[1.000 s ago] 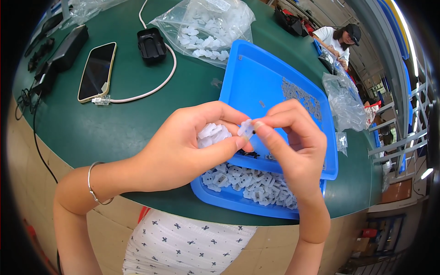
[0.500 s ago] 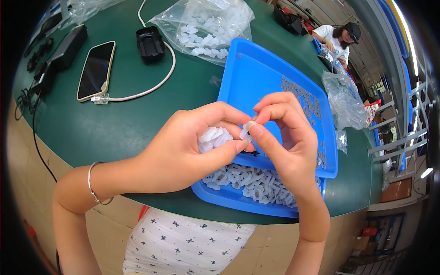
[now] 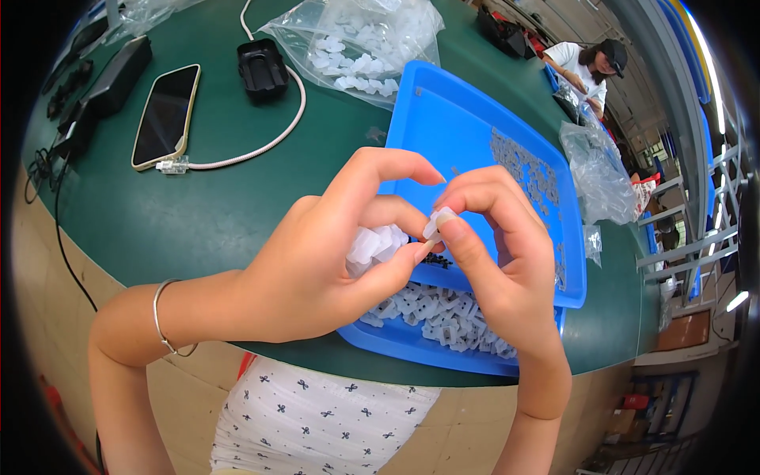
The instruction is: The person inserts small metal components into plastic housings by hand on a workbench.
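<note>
Several translucent white plastic pieces (image 3: 374, 247) are cupped in the palm of my left hand (image 3: 332, 245). Its index finger is lifted away, while the thumb and middle finger meet near one more white plastic piece (image 3: 435, 225). My right hand (image 3: 507, 245) pinches that piece between thumb and fingers. Both hands hover over the near left part of an upper blue tray (image 3: 443, 103), which holds small grey parts (image 3: 526, 170) along its right side and small black parts (image 3: 437, 260) near my fingertips. Beneath it, a lower blue tray (image 3: 396, 352) is filled with white plastic pieces (image 3: 451, 317).
A clear bag of white pieces (image 3: 360, 55) lies behind the trays. To the left are a phone (image 3: 166, 115) with a cable (image 3: 273, 142), a black holder (image 3: 262, 70) and a black power adapter (image 3: 119, 75). Crumpled clear bags (image 3: 594, 170) lie right; a co-worker (image 3: 582, 67) sits beyond.
My left index finger has lifted off the pinched white piece and straightened upward. My right hand has shifted slightly right and still holds the piece, which has turned a little.
</note>
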A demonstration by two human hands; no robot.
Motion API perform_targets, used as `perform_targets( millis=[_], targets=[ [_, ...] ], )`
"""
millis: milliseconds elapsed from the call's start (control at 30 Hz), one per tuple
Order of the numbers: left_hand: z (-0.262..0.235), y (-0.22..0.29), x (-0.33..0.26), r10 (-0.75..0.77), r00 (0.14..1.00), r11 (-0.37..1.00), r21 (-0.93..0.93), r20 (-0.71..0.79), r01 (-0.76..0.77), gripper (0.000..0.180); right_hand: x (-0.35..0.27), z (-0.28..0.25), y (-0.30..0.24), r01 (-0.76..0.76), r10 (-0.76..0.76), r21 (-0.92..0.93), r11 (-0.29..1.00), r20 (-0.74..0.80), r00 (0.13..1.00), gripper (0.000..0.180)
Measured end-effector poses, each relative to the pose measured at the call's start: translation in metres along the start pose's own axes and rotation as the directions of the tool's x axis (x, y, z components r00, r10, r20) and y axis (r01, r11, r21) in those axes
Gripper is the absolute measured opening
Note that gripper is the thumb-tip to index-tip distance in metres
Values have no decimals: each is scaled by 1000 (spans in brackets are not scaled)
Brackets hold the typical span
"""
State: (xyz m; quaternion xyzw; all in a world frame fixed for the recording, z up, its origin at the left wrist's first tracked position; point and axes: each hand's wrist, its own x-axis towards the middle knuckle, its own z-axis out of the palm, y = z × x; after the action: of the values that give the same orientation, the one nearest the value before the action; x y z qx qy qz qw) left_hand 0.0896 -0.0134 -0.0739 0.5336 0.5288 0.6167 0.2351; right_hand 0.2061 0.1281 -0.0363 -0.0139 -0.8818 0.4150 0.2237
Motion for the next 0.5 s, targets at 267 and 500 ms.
perform_targets(
  millis=[267, 500],
  targets=[
    [4, -8, 2, 141, 990, 990, 34, -9, -140, 34, -6, -1, 4, 123, -131, -74, 990, -111, 985, 5],
    [3, -3, 3, 98, 995, 991, -91, 37, -94, 14, -6, 8, -3, 200, -208, -153, 968, -32, 978, 9]
  ],
)
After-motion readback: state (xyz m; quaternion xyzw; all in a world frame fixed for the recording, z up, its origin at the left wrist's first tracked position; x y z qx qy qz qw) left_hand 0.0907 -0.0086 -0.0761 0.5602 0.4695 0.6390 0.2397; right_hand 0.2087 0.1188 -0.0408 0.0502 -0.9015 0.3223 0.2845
